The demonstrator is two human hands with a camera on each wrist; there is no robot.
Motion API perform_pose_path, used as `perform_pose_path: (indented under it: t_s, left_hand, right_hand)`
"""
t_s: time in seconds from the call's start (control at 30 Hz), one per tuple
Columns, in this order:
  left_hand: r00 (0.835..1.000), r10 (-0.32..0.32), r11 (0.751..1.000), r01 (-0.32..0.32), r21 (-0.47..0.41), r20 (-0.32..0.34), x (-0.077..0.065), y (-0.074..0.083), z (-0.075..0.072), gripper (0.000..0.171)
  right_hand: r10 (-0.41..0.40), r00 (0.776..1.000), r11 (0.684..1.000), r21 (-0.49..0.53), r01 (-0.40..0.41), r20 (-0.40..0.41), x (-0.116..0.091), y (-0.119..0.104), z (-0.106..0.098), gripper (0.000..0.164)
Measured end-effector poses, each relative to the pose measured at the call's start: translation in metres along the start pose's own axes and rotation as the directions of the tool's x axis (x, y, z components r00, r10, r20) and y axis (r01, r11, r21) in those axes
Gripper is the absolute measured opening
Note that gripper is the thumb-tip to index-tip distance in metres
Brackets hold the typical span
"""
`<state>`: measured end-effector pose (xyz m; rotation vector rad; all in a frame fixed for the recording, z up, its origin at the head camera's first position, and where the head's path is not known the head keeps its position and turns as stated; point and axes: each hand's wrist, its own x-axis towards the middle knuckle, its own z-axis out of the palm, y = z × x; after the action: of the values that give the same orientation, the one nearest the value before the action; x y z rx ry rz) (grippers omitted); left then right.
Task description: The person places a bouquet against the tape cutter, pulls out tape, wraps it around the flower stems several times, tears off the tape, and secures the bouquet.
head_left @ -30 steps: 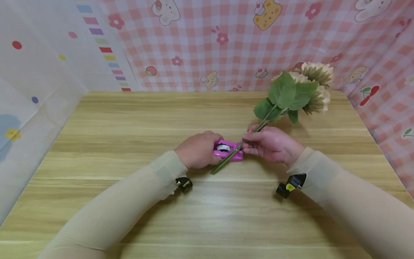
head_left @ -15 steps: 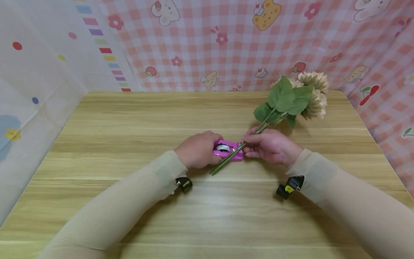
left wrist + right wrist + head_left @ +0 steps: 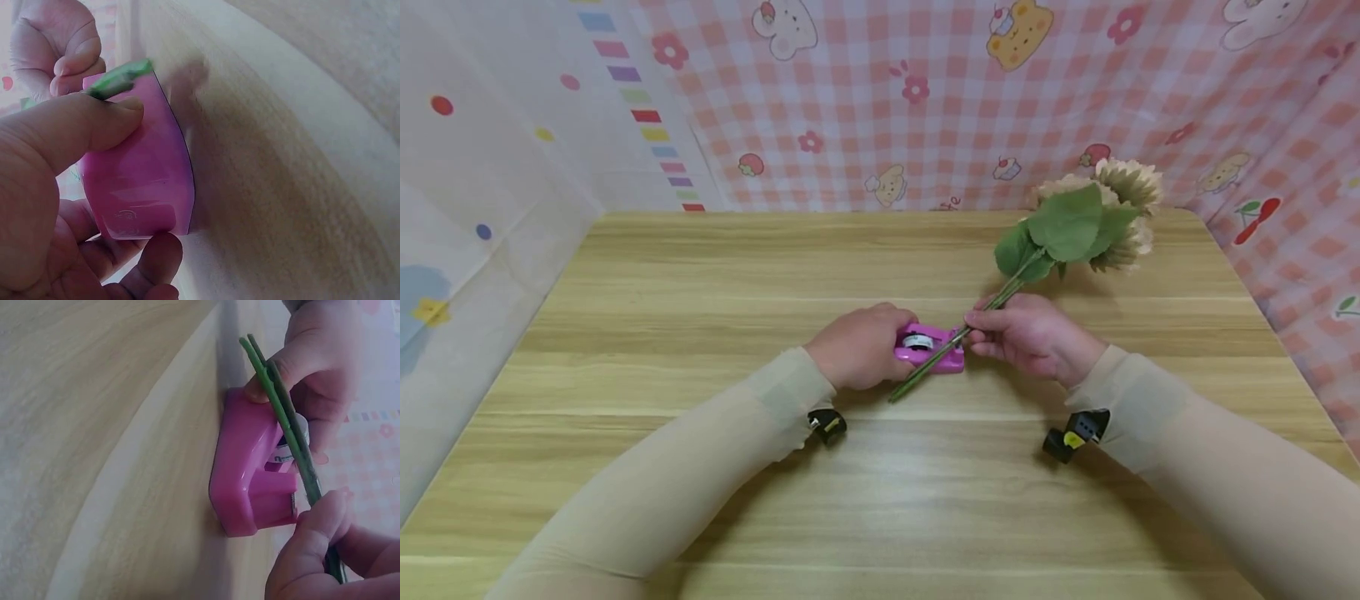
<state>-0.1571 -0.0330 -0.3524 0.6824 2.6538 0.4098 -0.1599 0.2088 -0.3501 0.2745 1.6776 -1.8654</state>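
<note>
Near the table's middle, my left hand grips the rear end of a pink tape dispenser, thumb on one side and fingers curled on the other. A white-labelled tape roll sits inside. To the right, my right hand pinches the stems of a bunch of artificial flowers between thumb and fingers. Cream blooms and green leaves point to the back right. In the right wrist view, the green stems slant across the dispenser's top, past its toothed cutting edge, their cut ends beyond the left thumb.
The wood-grain table carries both forearms. A pink checked cloth with cartoon prints hangs along its back edge, close to the blooms. A white dotted cloth hangs at the left.
The flower bunch has dipped a little and turned about its stems, so the leaves lie differently. The left hand and the tape dispenser have stayed in place.
</note>
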Motion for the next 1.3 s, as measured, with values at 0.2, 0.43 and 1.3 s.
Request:
perform_pose_path:
  t_s: [0.2, 0.43, 1.3]
  left_hand:
    - [1.0, 0.004, 1.0, -0.004, -0.002, 0.0, 0.0003, 0.0002, -0.0005, 0.056]
    - [1.0, 0.011, 1.0, -0.011, -0.002, -0.003, 0.0007, 0.0002, -0.0009, 0.053]
    - [1.0, 0.013, 1.0, -0.013, 0.002, -0.004, -0.0001, -0.0003, 0.0001, 0.054]
  right_hand:
    - [-0.028, 1.0, 0.999, 0.031, 0.028, -0.015, 0.0, 0.0, 0.0045, 0.016]
    - [-0.067, 0.998, 0.997, 0.049, 0.067, -0.003, -0.0012, 0.001, 0.0063, 0.009]
    - [-0.101, 0.995, 0.988, 0.116, 0.1, 0.002, 0.0004, 0.0044, 0.0078, 0.031]
